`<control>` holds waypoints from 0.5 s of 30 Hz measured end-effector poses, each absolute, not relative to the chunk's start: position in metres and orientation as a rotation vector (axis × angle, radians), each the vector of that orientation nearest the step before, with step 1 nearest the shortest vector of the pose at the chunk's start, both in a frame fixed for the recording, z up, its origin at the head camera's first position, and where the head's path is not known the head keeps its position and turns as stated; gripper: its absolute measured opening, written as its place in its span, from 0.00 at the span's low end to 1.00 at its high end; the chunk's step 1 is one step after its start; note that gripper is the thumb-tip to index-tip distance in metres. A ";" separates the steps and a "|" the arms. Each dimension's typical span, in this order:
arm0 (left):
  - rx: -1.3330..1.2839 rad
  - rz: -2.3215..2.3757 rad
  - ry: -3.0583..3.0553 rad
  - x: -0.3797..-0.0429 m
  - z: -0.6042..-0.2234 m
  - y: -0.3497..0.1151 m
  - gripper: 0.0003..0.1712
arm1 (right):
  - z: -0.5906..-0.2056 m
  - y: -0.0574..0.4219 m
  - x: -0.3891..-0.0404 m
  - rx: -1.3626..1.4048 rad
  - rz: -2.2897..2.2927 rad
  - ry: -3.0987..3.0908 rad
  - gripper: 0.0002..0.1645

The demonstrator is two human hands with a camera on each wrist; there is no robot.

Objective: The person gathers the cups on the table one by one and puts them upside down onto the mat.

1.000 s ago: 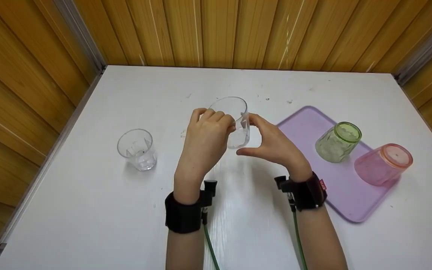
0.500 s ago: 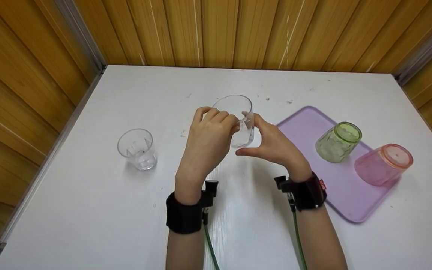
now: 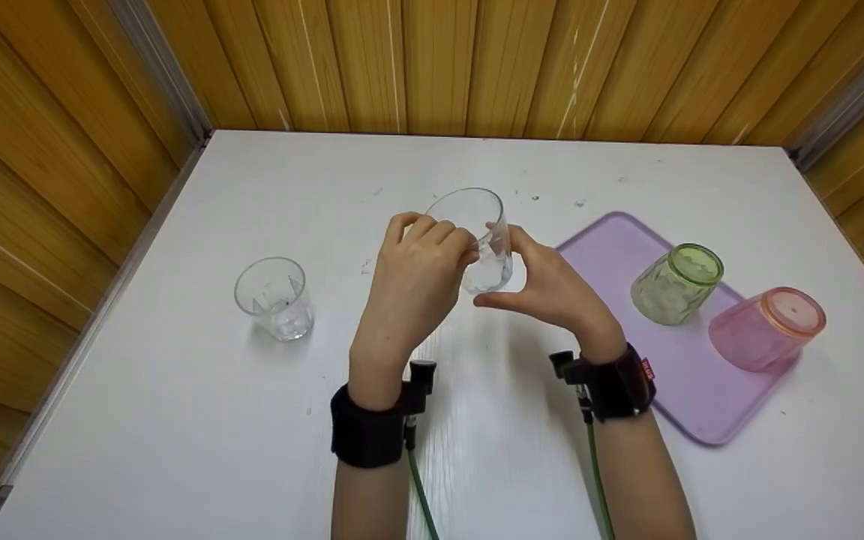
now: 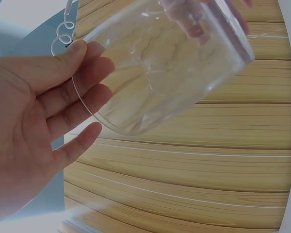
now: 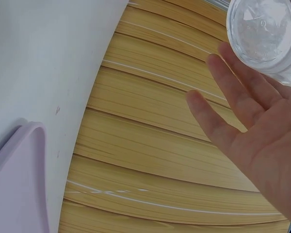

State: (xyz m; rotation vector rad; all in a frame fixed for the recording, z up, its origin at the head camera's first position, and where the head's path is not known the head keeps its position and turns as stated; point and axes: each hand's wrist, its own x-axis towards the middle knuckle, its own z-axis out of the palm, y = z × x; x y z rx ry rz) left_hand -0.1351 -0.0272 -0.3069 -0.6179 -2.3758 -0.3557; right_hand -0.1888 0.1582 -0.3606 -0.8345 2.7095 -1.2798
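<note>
A clear plastic cup point(image 3: 493, 264) is held off the table at mid-table, tilted in the left wrist view. My left hand point(image 3: 415, 281) pinches its rim, with the thumb outside and fingertips behind the clear wall. Close to the lower part of that cup, my right hand point(image 3: 556, 285) is spread, thumb apart from the fingers. The right wrist view shows its fingers nearly straight beside the cup's round base point(image 5: 263, 31). On the left stands a second clear cup point(image 3: 276, 300), upright.
A light purple tray point(image 3: 604, 240) lies at the right. A green cup point(image 3: 672, 289) and a pink cup point(image 3: 758, 334) stand upside down on it. Wood-patterned panels point(image 3: 432, 67) rise behind the white table point(image 3: 199, 420) and along its sides.
The held cup has shifted slightly to the right and away from me, along with the left hand. The right hand has barely moved; the other cups are still.
</note>
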 end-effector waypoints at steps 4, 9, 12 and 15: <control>-0.619 -0.373 -2.382 -0.136 -0.307 -0.028 0.04 | -0.360 0.159 -0.189 -0.837 -1.293 2.703 0.47; -0.615 -0.383 -2.392 -0.137 -0.308 -0.029 0.03 | -0.360 0.161 -0.189 -0.852 -1.292 2.710 0.47; -0.611 -0.387 -2.403 -0.137 -0.308 -0.030 0.03 | -0.359 0.161 -0.189 -0.862 -1.290 2.708 0.49; -0.609 -0.390 -2.411 -0.137 -0.308 -0.031 0.03 | -0.359 0.161 -0.189 -0.866 -1.283 2.711 0.49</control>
